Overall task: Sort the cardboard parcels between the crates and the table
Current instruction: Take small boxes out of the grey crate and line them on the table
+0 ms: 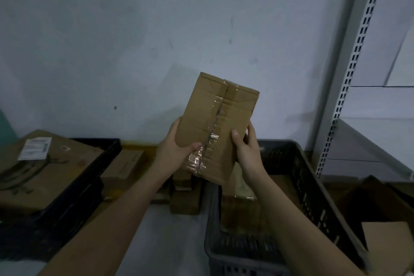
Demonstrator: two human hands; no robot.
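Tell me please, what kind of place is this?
Probably a stockroom or parcel-sorting area. Both hands, left hand and right hand, hold a taped parcel. Dark crates hold more boxes, one box bears a shipping label, and slotted metal shelving stands at the right.

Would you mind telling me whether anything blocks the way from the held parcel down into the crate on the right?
Nothing visible does. Both hands, left hand and right hand, hold the parcel above the right crate, which is open-topped, with parcels already lying inside.
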